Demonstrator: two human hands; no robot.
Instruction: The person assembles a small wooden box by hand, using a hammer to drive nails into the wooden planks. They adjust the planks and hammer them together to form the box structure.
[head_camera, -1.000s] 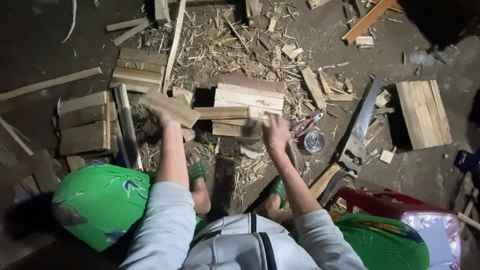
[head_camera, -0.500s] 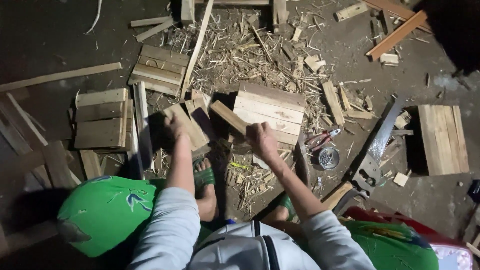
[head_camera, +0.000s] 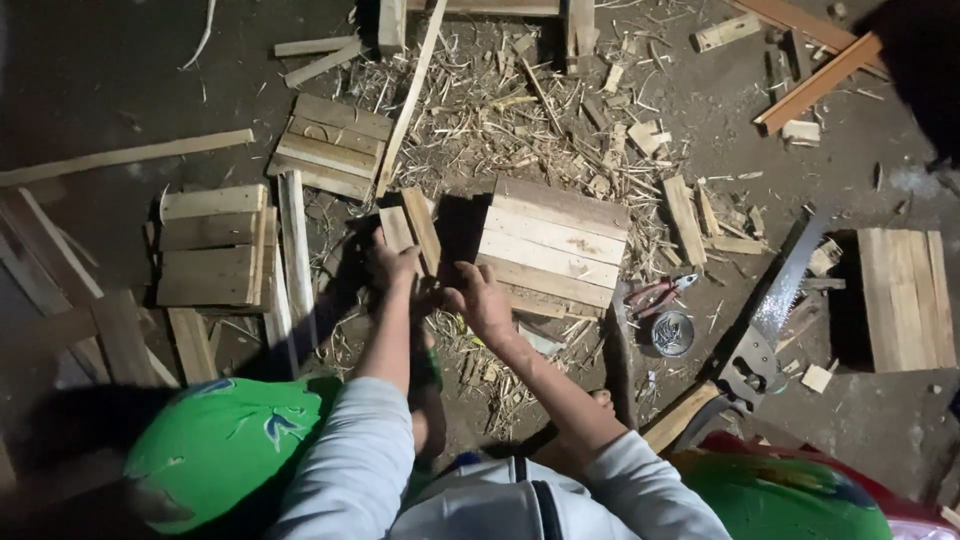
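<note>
- Left hand (head_camera: 392, 268): closed round the lower ends of two short wooden slats (head_camera: 412, 230), which stand up and away from the person, side by side and touching
- Right hand (head_camera: 478, 300): brought in against the left, fingers curled at the foot of the same slats; whether it truly grips them or only steadies them cannot be told from this view
- Slatted panel (head_camera: 552, 243): pale boards joined edge to edge, lying flat on the dirt floor (head_camera: 120, 80) just right of the hands, not touched
- Further panels: one (head_camera: 215, 245) to the left of the left arm, one (head_camera: 330, 148) beyond it, one (head_camera: 905, 298) well apart at far right
- Tools: red-handled pliers (head_camera: 660, 294) and a small round tin (head_camera: 672, 333) just beside each other right of the panel; a handsaw (head_camera: 765, 330) lying slantwise near them
- Litter: shavings and offcuts (head_camera: 530, 90) strewn beyond the panel
- Step in hand, as judged: pairing and squaring up loose slats, ends held level
- Next move, as judged: calls for keeping both ends flush while the pair is laid flat, with a hand freed for a tool
</note>
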